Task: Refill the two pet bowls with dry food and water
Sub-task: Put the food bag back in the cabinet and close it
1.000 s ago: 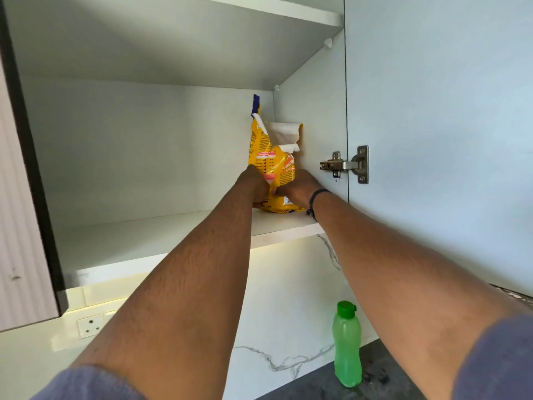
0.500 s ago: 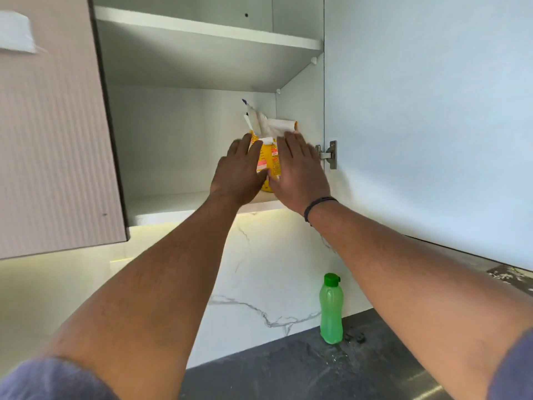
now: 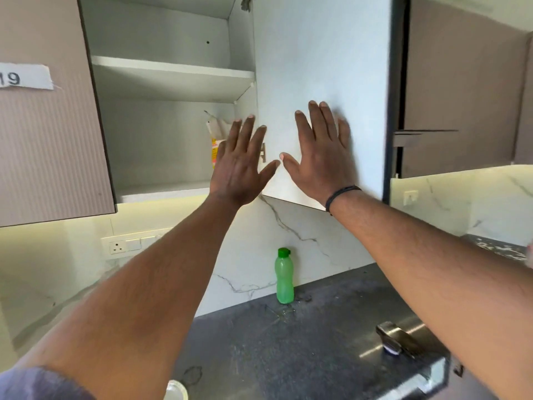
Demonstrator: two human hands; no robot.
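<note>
Dark counter — open cupboard

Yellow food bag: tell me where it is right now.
In the head view, the yellow food bag stands on the open cabinet's lower shelf, at its right end by the side wall, partly hidden behind the left hand.

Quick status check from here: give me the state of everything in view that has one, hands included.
Left hand: open, fingers spread, empty.
Right hand: open, empty.
Cabinet door: swung open.
Yellow food bag: on the lower shelf, top opened, partly hidden.
Green bottle: upright on counter, capped.
</note>
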